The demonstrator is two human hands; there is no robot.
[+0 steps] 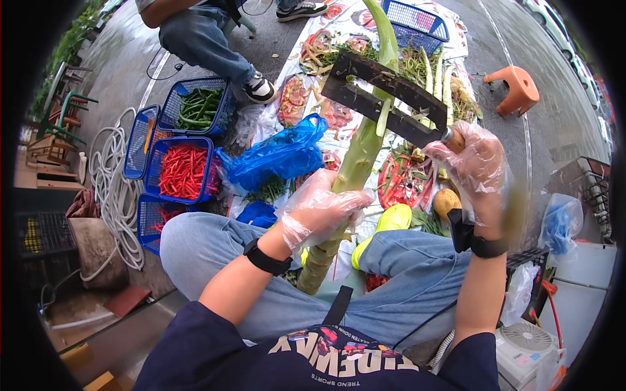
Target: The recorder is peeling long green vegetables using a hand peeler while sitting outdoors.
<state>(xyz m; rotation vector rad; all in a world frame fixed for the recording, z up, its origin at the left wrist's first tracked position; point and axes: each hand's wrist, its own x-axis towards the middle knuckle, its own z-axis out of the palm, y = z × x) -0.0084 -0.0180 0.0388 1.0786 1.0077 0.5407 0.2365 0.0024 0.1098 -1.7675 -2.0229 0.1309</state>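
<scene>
Both my hands wear thin clear plastic gloves. My left hand is closed around a long thick green stem, maybe a lettuce stem, which slants up and away from between my legs. My right hand grips the wooden handle of a large dark metal blade tool with a long slot through its middle. The blade lies across the upper part of the stem, and a strip of pale green peel shows at its lower bar. Peelings and trimmings are scattered over the printed plastic sheet beyond my hands.
Blue baskets hold green peppers and red chillies at left, near a blue plastic bag and a coiled hose. Another person's leg is at upper left. A potato lies near my foot; an orange stool stands at right.
</scene>
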